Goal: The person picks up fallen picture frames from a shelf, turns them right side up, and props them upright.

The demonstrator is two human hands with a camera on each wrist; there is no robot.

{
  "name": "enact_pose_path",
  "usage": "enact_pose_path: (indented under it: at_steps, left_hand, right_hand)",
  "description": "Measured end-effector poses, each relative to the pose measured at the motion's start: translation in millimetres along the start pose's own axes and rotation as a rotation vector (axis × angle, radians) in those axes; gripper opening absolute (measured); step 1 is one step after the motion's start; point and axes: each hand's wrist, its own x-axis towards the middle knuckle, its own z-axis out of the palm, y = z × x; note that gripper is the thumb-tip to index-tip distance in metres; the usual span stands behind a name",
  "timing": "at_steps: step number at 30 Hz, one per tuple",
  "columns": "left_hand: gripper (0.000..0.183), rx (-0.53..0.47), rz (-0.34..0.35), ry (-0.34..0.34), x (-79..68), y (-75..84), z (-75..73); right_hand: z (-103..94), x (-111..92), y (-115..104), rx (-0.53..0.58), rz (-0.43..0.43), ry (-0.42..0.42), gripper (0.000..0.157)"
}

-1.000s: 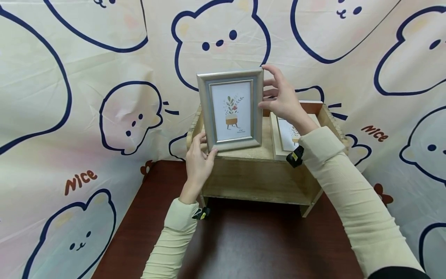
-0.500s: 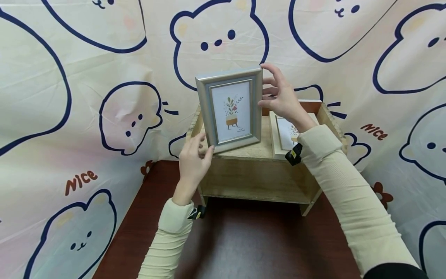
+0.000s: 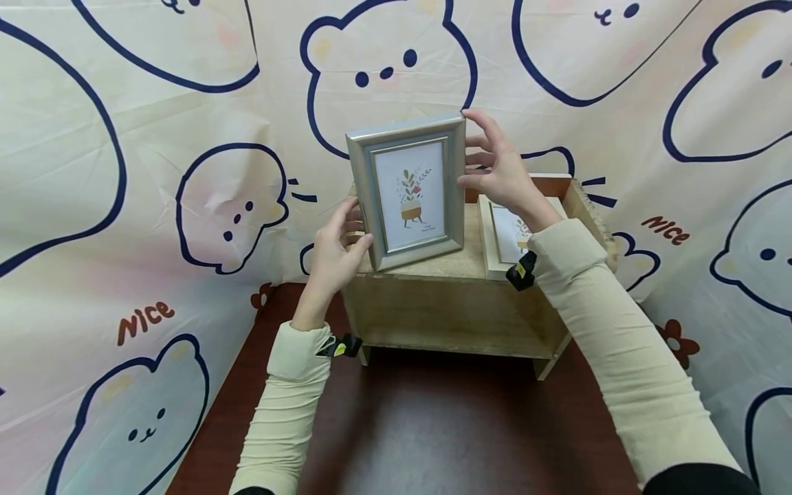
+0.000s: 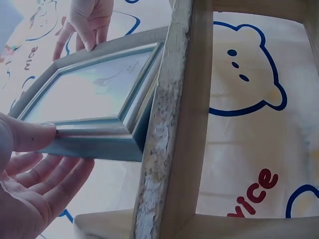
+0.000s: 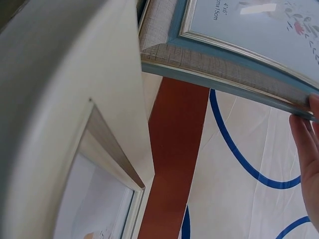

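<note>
A silver-and-blue picture frame with a potted-plant print stands upright on the small wooden shelf unit, turned slightly and overlapping its front edge in the head view. My left hand holds its left side; in the left wrist view the thumb lies on the front moulding and the fingers reach around the side. On the opposite side, my right hand grips the right edge, index finger at the upper corner and thumb lower down. The right wrist view catches only the fingertips at that edge.
A cream picture frame with a similar print lies face up on the shelf top's right part. The unit has raised side panels and stands on a dark red surface. A bear-print cloth hangs behind and at both sides.
The left hand has slid up from the frame's lower left corner along its left side. The frame has turned slightly, its left side now nearer; the right hand has kept its hold.
</note>
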Motion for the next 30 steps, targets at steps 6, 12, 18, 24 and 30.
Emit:
enact_pose_path:
  at_steps: [6, 12, 18, 24, 30]
  left_hand:
    - [0.052, 0.005, 0.026, 0.052, -3.2, -17.5, 8.0]
    - [0.051, 0.09, 0.123, 0.122, -12.1, -15.3, 16.9]
    - [0.051, 0.163, 0.205, 0.186, -17.1, -12.2, 25.4]
    - [0.052, 0.219, 0.246, 0.208, -18.8, -10.0, 32.2]
    - [0.051, 0.301, 0.294, 0.247, -21.6, -8.8, 38.5]
  right_hand:
    - [3.5, 1, -2, -0.061, -0.025, 0.03, 0.086]
    - [9.8, -3, -7, -0.087, -0.015, 0.056, 0.08]
    - [21.2, -4, -16, -0.187, -0.004, 0.088, 0.088]
    - [28.5, -3, -17, -0.198, -0.035, 0.096, 0.095]
    - [35.6, -3, -17, -0.233, -0.088, 0.079, 0.093]
